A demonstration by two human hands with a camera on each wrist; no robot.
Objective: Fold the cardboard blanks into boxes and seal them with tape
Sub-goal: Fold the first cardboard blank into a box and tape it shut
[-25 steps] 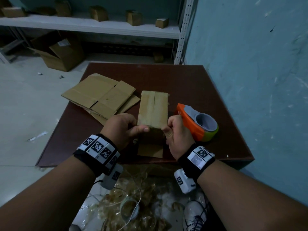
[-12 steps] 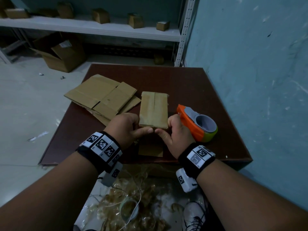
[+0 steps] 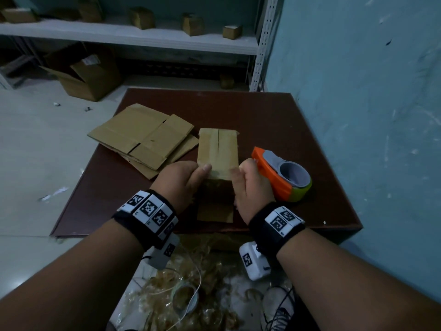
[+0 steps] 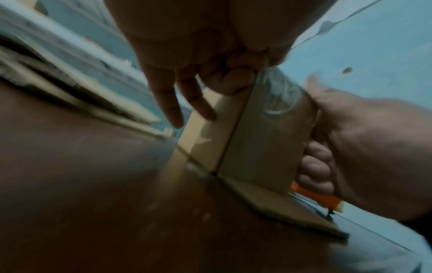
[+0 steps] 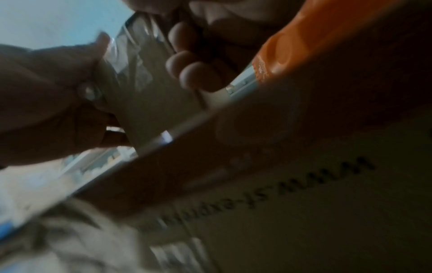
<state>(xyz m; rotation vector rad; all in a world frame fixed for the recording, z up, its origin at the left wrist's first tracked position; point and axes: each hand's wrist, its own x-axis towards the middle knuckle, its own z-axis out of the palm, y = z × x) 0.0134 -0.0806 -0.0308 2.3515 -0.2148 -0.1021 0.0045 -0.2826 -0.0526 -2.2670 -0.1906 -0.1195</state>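
Observation:
A small cardboard box [image 3: 218, 152] stands on the brown table [image 3: 274, 120], its top flaps shut along a centre seam. One flap [image 3: 214, 212] lies flat on the table towards me. My left hand [image 3: 199, 174] grips the box's left side with the thumb on top. My right hand [image 3: 236, 176] grips the right side, fingers curled round the edge. In the left wrist view glossy tape [image 4: 277, 96] shows on the box [image 4: 254, 140]. The right wrist view shows my fingers [image 5: 191, 72] on the box [image 5: 149, 96]. An orange tape dispenser [image 3: 281, 177] lies just right of my right hand.
A stack of flat cardboard blanks [image 3: 143, 139] lies on the table's left half. Behind are a shelf [image 3: 133, 34] with small boxes and an open carton [image 3: 83, 72] on the floor. A blue wall [image 3: 370, 115] borders the right. Tape scraps [image 3: 191, 295] lie at my feet.
My thumbs, nearly touching at the box's near top edge half a second ago, have moved apart towards its corners. The box has stayed in place.

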